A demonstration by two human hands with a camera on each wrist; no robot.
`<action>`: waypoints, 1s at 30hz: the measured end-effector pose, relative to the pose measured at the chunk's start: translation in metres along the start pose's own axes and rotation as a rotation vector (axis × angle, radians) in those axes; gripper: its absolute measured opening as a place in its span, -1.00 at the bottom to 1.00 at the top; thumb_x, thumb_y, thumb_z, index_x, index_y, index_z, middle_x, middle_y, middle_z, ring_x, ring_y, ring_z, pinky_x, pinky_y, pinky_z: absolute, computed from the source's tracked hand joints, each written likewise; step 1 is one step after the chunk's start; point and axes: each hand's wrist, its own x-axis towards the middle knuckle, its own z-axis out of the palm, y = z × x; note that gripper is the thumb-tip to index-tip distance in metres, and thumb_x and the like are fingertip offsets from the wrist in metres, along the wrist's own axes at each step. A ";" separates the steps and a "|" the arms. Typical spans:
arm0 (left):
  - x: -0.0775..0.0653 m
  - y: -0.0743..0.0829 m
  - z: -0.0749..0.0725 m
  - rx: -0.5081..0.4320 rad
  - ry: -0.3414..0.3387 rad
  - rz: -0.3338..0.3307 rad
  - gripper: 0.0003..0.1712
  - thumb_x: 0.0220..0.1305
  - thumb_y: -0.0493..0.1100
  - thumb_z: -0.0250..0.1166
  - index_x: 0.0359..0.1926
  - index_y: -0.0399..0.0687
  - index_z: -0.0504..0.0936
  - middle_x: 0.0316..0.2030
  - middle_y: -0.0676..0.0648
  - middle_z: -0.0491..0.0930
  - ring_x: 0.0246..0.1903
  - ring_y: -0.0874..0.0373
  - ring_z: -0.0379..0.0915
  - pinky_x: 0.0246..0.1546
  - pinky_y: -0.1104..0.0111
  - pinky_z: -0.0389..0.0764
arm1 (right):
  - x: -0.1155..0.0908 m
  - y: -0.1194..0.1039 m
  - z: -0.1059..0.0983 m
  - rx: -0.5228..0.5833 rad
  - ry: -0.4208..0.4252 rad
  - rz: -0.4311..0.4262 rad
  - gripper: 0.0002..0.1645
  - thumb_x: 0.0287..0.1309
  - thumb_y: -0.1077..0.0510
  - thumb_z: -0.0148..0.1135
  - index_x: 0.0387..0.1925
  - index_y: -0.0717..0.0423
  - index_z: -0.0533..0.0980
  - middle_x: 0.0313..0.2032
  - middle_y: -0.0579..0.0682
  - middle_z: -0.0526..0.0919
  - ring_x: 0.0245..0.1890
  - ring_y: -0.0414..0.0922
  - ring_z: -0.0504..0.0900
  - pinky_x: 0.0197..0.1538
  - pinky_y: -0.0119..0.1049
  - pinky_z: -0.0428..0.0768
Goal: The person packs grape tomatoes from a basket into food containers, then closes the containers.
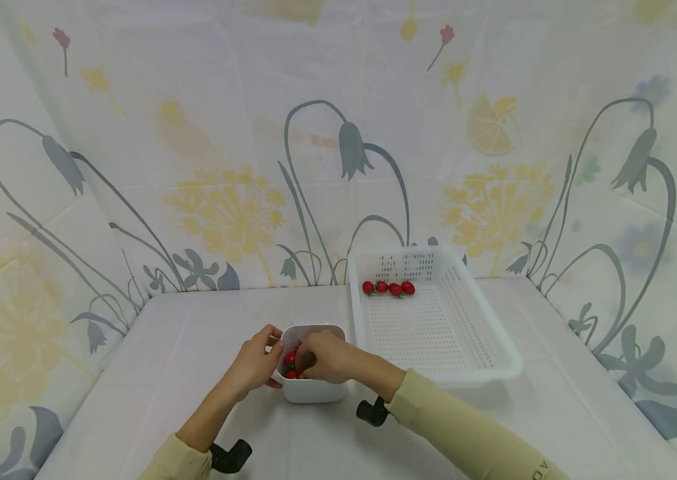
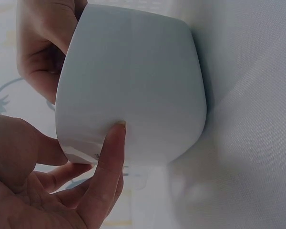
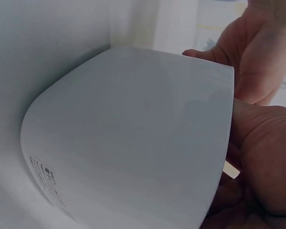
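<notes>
A small white container (image 1: 314,392) with rounded corners stands on the table, with red cherry tomatoes (image 1: 290,357) inside. My left hand (image 1: 254,363) steadies its left side, thumb at the rim and fingertips against the outer wall, as the left wrist view (image 2: 81,186) also shows. From the right, my right hand (image 1: 328,359) reaches over the rim into the container, fingers bent downward. The container wall hides those fingertips in the right wrist view, so I cannot tell whether they grip a tomato. Printed text (image 3: 47,183) marks the container's outer wall low down.
Right of the container sits a large white perforated basket (image 1: 497,327). Several cherry tomatoes (image 1: 395,289) lie in a row at its far left corner. A flower-patterned sheet (image 1: 338,220) hangs behind the white-covered table (image 1: 194,347).
</notes>
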 end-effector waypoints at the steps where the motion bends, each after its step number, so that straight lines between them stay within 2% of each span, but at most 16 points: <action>1: 0.000 0.000 0.000 0.003 -0.001 0.000 -0.81 0.54 -0.29 0.05 0.07 -0.26 0.46 0.16 -0.39 0.53 -0.09 -0.15 0.62 -0.58 0.19 0.78 | -0.001 0.000 -0.001 0.002 -0.005 -0.005 -0.94 0.17 0.26 0.47 -0.29 0.11 0.73 -0.38 -0.16 0.73 -0.36 -0.35 0.55 -0.25 -0.58 0.60; 8: 0.001 -0.001 0.001 -0.004 0.000 0.004 -0.81 0.53 -0.30 0.06 0.06 -0.26 0.47 0.15 -0.38 0.53 -0.11 -0.13 0.62 -0.58 0.18 0.78 | -0.012 -0.004 -0.020 0.076 -0.030 -0.074 -0.85 0.22 0.34 0.38 -0.16 0.20 0.70 -0.27 0.00 0.76 -0.33 -0.28 0.61 -0.21 -0.53 0.64; 11: 0.001 0.000 0.001 -0.005 0.001 0.005 -0.81 0.53 -0.31 0.05 0.07 -0.26 0.47 0.16 -0.39 0.52 -0.10 -0.15 0.63 -0.58 0.18 0.78 | -0.021 -0.004 -0.032 0.108 -0.034 -0.063 -0.81 0.27 0.31 0.35 -0.08 0.20 0.67 -0.20 0.02 0.75 -0.30 -0.22 0.65 -0.22 -0.50 0.67; 16: 0.001 0.000 0.000 0.008 0.003 0.002 -0.79 0.53 -0.30 0.05 0.09 -0.26 0.47 0.17 -0.39 0.52 -0.06 -0.19 0.62 -0.58 0.19 0.78 | -0.035 -0.001 -0.054 0.072 0.006 -0.058 -0.71 0.29 0.23 0.35 0.03 0.18 0.64 -0.08 0.07 0.73 -0.13 -0.10 0.70 -0.11 -0.45 0.70; 20: 0.001 0.001 0.000 0.008 0.000 0.001 -0.79 0.53 -0.29 0.05 0.09 -0.27 0.47 0.17 -0.41 0.52 -0.04 -0.21 0.61 -0.58 0.19 0.78 | -0.044 0.005 -0.070 0.031 0.038 -0.058 -0.68 0.31 0.22 0.31 0.07 0.21 0.61 -0.06 0.13 0.71 -0.09 -0.03 0.70 -0.06 -0.35 0.73; 23: 0.002 0.000 0.000 0.003 -0.008 0.001 -0.78 0.54 -0.29 0.04 0.10 -0.27 0.46 0.18 -0.41 0.51 -0.03 -0.22 0.61 -0.57 0.20 0.78 | -0.050 0.010 -0.081 -0.001 0.059 -0.034 -0.64 0.31 0.19 0.33 0.10 0.21 0.60 -0.05 0.10 0.71 -0.07 -0.04 0.69 -0.03 -0.29 0.74; 27: 0.002 -0.002 0.000 0.001 -0.007 0.008 -0.77 0.54 -0.29 0.04 0.10 -0.28 0.46 0.16 -0.40 0.52 -0.03 -0.23 0.61 -0.58 0.20 0.78 | -0.056 0.023 -0.094 -0.027 0.099 0.004 -0.61 0.29 0.17 0.36 0.11 0.20 0.59 -0.06 0.07 0.70 -0.07 -0.04 0.69 -0.02 -0.26 0.74; 30: 0.002 -0.002 0.000 0.004 -0.002 0.012 -0.78 0.54 -0.31 0.04 0.09 -0.29 0.46 0.15 -0.40 0.53 -0.06 -0.21 0.62 -0.59 0.19 0.77 | -0.060 0.038 -0.103 -0.044 0.139 0.021 -0.60 0.28 0.18 0.37 0.11 0.26 0.58 -0.05 0.12 0.70 -0.08 -0.01 0.69 -0.04 -0.25 0.75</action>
